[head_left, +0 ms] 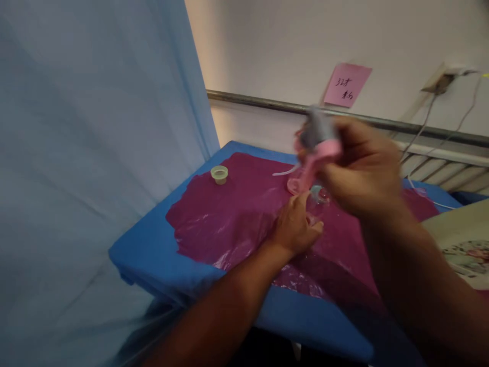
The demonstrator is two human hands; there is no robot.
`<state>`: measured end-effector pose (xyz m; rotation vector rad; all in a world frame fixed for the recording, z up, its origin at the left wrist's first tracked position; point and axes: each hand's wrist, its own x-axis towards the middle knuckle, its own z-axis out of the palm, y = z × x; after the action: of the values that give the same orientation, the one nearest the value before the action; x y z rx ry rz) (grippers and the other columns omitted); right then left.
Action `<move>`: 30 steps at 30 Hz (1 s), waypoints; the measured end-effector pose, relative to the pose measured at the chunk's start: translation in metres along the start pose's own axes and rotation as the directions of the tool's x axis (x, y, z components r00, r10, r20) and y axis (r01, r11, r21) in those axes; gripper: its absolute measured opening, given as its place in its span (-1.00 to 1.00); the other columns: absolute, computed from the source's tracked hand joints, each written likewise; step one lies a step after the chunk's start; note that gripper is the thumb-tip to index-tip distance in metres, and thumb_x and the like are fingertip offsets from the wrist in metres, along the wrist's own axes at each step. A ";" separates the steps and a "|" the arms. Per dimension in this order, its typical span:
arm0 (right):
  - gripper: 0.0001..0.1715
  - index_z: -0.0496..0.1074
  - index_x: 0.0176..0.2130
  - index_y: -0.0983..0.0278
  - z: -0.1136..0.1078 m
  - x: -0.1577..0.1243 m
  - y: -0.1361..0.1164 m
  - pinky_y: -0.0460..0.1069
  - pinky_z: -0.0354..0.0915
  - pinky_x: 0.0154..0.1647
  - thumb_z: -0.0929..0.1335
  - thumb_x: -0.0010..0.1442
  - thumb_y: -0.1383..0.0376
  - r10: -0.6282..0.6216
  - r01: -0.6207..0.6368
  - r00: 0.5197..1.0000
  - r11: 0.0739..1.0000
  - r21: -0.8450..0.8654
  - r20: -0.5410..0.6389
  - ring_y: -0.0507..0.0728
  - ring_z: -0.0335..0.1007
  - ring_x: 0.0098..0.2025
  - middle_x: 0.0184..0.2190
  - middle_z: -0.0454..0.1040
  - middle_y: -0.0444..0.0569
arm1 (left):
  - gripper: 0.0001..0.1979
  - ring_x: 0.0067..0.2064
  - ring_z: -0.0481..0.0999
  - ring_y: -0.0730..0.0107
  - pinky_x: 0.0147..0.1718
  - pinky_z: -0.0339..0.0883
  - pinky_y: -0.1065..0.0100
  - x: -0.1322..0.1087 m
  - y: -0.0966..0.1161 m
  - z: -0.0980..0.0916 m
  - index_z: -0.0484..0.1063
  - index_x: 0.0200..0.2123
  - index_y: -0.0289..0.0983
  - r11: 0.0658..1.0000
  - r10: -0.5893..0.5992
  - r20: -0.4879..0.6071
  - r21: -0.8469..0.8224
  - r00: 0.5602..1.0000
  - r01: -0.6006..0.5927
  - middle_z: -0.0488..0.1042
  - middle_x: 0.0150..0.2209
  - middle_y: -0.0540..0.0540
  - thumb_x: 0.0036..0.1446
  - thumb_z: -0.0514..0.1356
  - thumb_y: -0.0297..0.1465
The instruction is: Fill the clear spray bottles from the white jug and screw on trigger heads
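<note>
My right hand (362, 171), blurred by motion, is raised above the table and closed around a pink and grey plastic piece (321, 140). A pink part of it slants down toward the fingertips of my left hand (292, 224). That hand is low over the magenta sheet (237, 204), its fingers curved round with the thumb apart. A clear pinkish thing (312, 219) shows between thumb and fingers, mostly hidden. Just beyond lie a round pink part (293, 185), a thin whitish tube (284, 173) and a clear piece with teal and pink (320, 194).
A small translucent greenish cup (219, 175) stands on the sheet's far left. Blue cloth (153, 239) covers the table. A pale blue curtain (95, 153) hangs at left. Behind are a metal rail (260, 103), a pink note (347, 85) and cables; a cream flowered object (462, 239) is right.
</note>
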<state>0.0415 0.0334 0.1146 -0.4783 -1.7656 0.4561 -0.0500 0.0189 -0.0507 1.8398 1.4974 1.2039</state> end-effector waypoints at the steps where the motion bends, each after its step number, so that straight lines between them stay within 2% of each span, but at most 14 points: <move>1: -0.76 0.67 -0.01 0.16 -0.020 0.001 -0.003 0.08 0.65 0.03 0.60 0.33 0.24 0.007 -0.008 0.995 1.000 -0.010 -0.099 0.11 0.65 -0.08 -0.09 0.69 -0.08 | -0.11 0.34 0.55 -0.16 0.42 0.40 -0.14 0.000 0.000 0.000 0.28 0.52 -0.11 1.000 0.016 0.004 0.003 1.000 -0.016 0.51 0.35 -0.26 0.16 0.46 -0.31; 3: -0.78 0.70 -0.06 0.15 -0.053 -0.003 -0.008 0.12 0.69 0.02 0.63 0.29 0.25 0.007 -0.023 0.971 0.998 -0.063 -0.241 0.14 0.67 -0.09 -0.11 0.69 -0.08 | -0.10 0.37 0.54 -0.14 0.43 0.39 -0.14 0.001 0.000 0.001 0.25 0.53 -0.09 0.999 0.029 0.016 0.020 0.999 -0.029 0.49 0.37 -0.24 0.16 0.43 -0.35; 4: -0.81 0.71 -0.08 0.13 -0.067 -0.008 -0.009 0.15 0.70 0.04 0.63 0.29 0.26 0.017 -0.044 0.962 0.995 -0.094 -0.272 0.16 0.68 -0.08 -0.12 0.69 -0.09 | -0.10 0.38 0.53 -0.13 0.44 0.39 -0.13 0.002 0.000 0.001 0.25 0.54 -0.08 0.999 0.025 0.020 0.028 1.000 -0.025 0.48 0.39 -0.24 0.16 0.42 -0.36; 6: -0.86 0.73 -0.09 0.08 -0.086 -0.019 -0.010 0.20 0.72 0.05 0.61 0.32 0.24 0.054 -0.093 0.960 0.987 -0.133 -0.274 0.22 0.70 -0.05 -0.12 0.69 -0.07 | -0.10 0.39 0.51 -0.13 0.43 0.40 -0.13 0.002 0.000 0.001 0.24 0.54 -0.06 0.999 0.008 0.035 0.039 0.999 -0.009 0.46 0.42 -0.23 0.17 0.42 -0.37; 9: -0.83 0.74 -0.03 0.01 -0.101 -0.035 -0.009 0.24 0.74 0.04 0.58 0.36 0.20 0.150 -0.183 0.962 0.974 -0.131 -0.228 0.28 0.72 0.00 -0.08 0.71 -0.05 | -0.08 0.41 0.50 -0.13 0.42 0.41 -0.12 0.002 -0.001 -0.001 0.21 0.57 -0.05 0.999 0.014 0.061 0.047 0.998 -0.016 0.42 0.45 -0.24 0.19 0.43 -0.32; 14: -0.77 0.71 -0.06 0.09 -0.099 -0.044 0.010 0.10 0.71 -0.09 0.64 0.29 0.17 0.267 -0.282 0.946 0.958 -0.060 -0.183 0.15 0.71 -0.16 -0.17 0.72 -0.09 | -0.09 0.41 0.50 -0.05 0.42 0.41 -0.09 0.000 -0.002 -0.004 0.20 0.57 -0.02 0.997 0.065 0.070 0.030 0.995 -0.067 0.40 0.47 -0.22 0.22 0.44 -0.33; 17: -0.67 0.70 -0.06 0.14 -0.094 -0.046 0.032 0.08 0.70 -0.07 0.68 0.22 0.11 0.346 -0.346 0.936 0.938 0.007 -0.064 0.12 0.70 -0.20 -0.20 0.72 -0.08 | -0.13 0.46 0.46 -0.02 0.48 0.36 -0.07 -0.001 -0.001 -0.001 0.25 0.54 0.01 0.996 0.087 0.036 0.024 0.996 -0.088 0.42 0.47 -0.18 0.22 0.44 -0.35; 19: -0.62 0.69 -0.10 0.16 -0.091 -0.050 0.048 0.09 0.70 -0.03 0.69 0.18 0.06 0.413 -0.414 0.910 0.909 0.050 0.018 0.12 0.69 -0.20 -0.21 0.73 -0.07 | -0.13 0.46 0.46 -0.01 0.50 0.35 -0.07 0.000 0.000 0.001 0.26 0.54 0.02 0.995 0.095 0.018 0.017 0.995 -0.095 0.43 0.46 -0.16 0.21 0.44 -0.35; 22: -0.57 0.70 -0.14 0.17 -0.087 -0.058 0.070 0.10 0.68 -0.03 0.71 0.13 0.01 0.515 -0.524 0.852 0.842 0.132 0.094 0.15 0.70 -0.18 -0.20 0.74 -0.06 | -0.07 0.47 0.46 -0.06 0.50 0.37 -0.12 0.002 0.002 0.001 0.22 0.57 0.03 0.996 0.086 0.020 -0.011 0.996 -0.086 0.41 0.48 -0.17 0.18 0.43 -0.38; 26: -0.53 0.71 -0.08 0.16 -0.084 -0.069 0.089 0.14 0.66 0.06 0.73 0.09 0.04 0.606 -0.626 0.779 0.741 0.242 0.162 0.22 0.71 -0.06 -0.13 0.75 -0.03 | 0.00 0.50 0.44 -0.10 0.51 0.36 -0.17 0.001 0.003 -0.001 0.14 0.62 0.02 0.994 0.060 0.036 -0.091 0.998 -0.057 0.38 0.52 -0.20 0.17 0.43 -0.39; 30: -0.49 0.71 -0.09 0.17 -0.084 -0.073 0.098 0.19 0.63 0.14 0.74 0.06 0.01 0.622 -0.654 0.756 0.697 0.294 0.206 0.28 0.71 0.05 -0.11 0.76 0.01 | 0.03 0.52 0.43 -0.17 0.48 0.38 -0.25 0.000 0.003 -0.002 0.12 0.62 0.02 0.984 -0.007 0.048 -0.180 0.999 0.016 0.37 0.55 -0.23 0.18 0.46 -0.37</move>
<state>0.1476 0.0812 0.0224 -0.8281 -1.5117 1.2886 -0.0500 0.0178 -0.0467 1.7252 1.3255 1.2394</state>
